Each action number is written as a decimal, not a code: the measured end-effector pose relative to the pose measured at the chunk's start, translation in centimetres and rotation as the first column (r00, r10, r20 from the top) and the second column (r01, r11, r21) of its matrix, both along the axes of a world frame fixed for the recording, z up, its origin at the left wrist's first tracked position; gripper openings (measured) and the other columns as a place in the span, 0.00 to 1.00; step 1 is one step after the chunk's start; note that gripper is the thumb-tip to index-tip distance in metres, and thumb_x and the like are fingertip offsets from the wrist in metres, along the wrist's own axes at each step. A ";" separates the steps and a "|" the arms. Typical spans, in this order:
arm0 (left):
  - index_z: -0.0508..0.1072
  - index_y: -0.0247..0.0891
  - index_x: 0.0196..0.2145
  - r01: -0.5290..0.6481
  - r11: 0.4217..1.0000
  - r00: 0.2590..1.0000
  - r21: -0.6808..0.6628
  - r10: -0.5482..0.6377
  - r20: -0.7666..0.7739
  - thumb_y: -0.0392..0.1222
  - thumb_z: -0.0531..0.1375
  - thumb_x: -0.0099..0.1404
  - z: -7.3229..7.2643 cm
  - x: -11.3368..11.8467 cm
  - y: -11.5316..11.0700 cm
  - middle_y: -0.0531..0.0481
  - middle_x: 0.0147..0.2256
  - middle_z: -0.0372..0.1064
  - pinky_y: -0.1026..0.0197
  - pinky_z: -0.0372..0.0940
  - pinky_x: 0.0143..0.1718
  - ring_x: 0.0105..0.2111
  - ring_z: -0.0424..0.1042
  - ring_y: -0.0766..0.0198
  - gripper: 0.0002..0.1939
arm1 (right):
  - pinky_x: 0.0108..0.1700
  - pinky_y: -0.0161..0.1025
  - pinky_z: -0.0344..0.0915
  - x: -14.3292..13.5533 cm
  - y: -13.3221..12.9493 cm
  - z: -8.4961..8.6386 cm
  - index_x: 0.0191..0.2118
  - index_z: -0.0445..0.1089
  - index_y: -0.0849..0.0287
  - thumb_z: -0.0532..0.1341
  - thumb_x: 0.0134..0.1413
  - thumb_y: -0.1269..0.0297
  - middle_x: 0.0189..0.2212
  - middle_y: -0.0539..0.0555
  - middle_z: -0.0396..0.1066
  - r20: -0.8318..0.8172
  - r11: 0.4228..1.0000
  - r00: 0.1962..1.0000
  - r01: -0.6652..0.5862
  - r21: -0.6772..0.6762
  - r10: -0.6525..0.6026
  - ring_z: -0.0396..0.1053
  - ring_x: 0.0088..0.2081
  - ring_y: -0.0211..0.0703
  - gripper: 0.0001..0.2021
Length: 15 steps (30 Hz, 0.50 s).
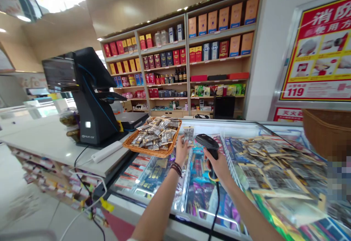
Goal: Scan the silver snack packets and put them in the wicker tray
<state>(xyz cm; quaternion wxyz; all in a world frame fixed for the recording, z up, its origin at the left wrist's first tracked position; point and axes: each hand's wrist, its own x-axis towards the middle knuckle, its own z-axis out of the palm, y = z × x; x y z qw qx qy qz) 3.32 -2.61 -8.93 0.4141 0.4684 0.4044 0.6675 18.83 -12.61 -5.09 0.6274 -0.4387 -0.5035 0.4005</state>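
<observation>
Between the fingers of my left hand (pixel 182 151) is a small clear snack packet (pixel 189 135), held upright over the glass-topped freezer (pixel 137 193). My right hand (pixel 219 166) is wrapped round the handle of a black barcode scanner (pixel 207 143). The scanner's head points left toward the packet, a short gap apart from it. A cable hangs down from its grip. Just left of my left hand stands an orange wicker basket (pixel 153 152) heaped with similar packets (pixel 155 133). More packets (pixel 274 164) lie in a loose pile on the glass to the right of my right hand.
A black checkout terminal (pixel 95 113) stands on the white counter (pixel 55 149) at left, beside a white power strip (pixel 107 151). Cables hang off the counter's edge. At far right is a brown basket (pixel 326 131). Shelves (pixel 189 83) of boxed goods line the back.
</observation>
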 end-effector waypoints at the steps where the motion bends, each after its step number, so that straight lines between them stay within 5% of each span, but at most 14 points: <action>1: 0.68 0.41 0.51 0.038 0.999 0.998 -0.015 -0.037 0.041 0.44 0.66 0.64 -0.8 0.4 0.0 0.45 0.47 0.71 0.60 0.75 0.40 0.40 0.75 0.63 0.20 | 0.16 0.37 0.58 0.2 -0.1 0.0 0.26 0.65 0.55 0.69 0.38 0.32 0.18 0.48 0.67 0.005 1.000 1.000 -0.002 -0.003 0.002 0.60 0.12 0.36 0.29; 6: 0.68 0.40 0.46 0.084 0.994 0.992 -0.073 -0.077 0.099 0.43 0.69 0.59 -3.3 0.6 0.3 0.46 0.45 0.70 0.57 0.76 0.42 0.40 0.76 0.63 0.19 | 0.15 0.37 0.57 0.4 -0.1 -0.7 0.26 0.66 0.55 0.67 0.42 0.35 0.17 0.49 0.68 0.084 0.999 0.996 0.004 -0.039 -0.001 0.60 0.12 0.37 0.26; 11: 0.67 0.40 0.45 0.082 0.995 0.991 -0.048 -0.077 0.107 0.40 0.67 0.62 -3.4 0.3 0.1 0.47 0.42 0.70 0.55 0.74 0.46 0.40 0.76 0.63 0.16 | 0.18 0.37 0.59 0.0 -0.1 -1.3 0.24 0.66 0.54 0.65 0.48 0.39 0.11 0.48 0.63 0.253 0.998 0.967 0.027 -0.057 -0.012 0.62 0.12 0.39 0.22; 15: 0.67 0.40 0.46 0.062 0.997 0.992 -0.054 -0.056 0.112 0.37 0.65 0.64 -3.4 0.4 0.1 0.48 0.42 0.70 0.55 0.74 0.46 0.39 0.76 0.65 0.14 | 0.18 0.37 0.57 -0.1 -0.3 -1.1 0.23 0.65 0.54 0.64 0.46 0.37 0.12 0.48 0.64 0.239 0.997 0.971 0.033 -0.067 -0.016 0.61 0.12 0.39 0.24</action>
